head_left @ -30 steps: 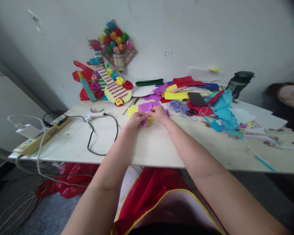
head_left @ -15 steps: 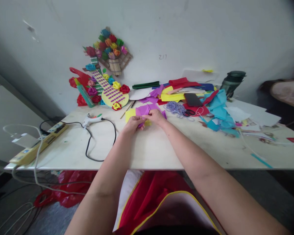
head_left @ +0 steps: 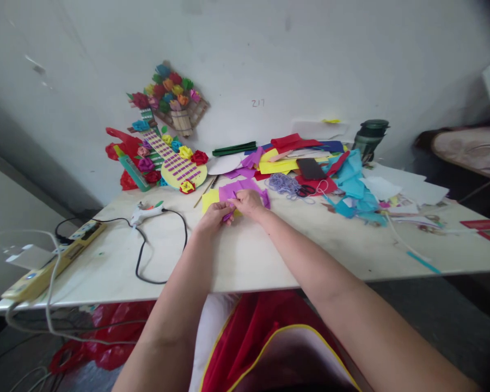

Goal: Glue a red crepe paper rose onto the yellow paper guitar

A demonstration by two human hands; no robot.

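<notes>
Both my hands meet over the middle of the table. My left hand [head_left: 217, 215] is closed on a small piece of purple crepe paper [head_left: 227, 216], which shows at its fingertips. Against it, my right hand [head_left: 248, 203] pinches the same purple piece, its fingertips touching those of the left. Just behind the hands a larger purple sheet [head_left: 239, 188] lies on the table, partly covered by the right hand. A yellow sheet [head_left: 210, 200] sticks out on its left side. How the held piece is folded is hidden by my fingers.
A glue gun [head_left: 146, 212] with a looping black cord lies left, near a yellow power strip [head_left: 57, 261]. Behind stands a guitar-shaped craft [head_left: 183, 169] with paper flowers. To the right are purple yarn [head_left: 283, 185], scissors [head_left: 306, 190], a dark phone [head_left: 311, 169], blue crepe paper [head_left: 351, 179] and a bottle [head_left: 371, 139].
The camera view has shifted, so the table appears slightly left and lower. My hands stay together on the purple paper, the right hand's fingers now pressed closer to the left's.
</notes>
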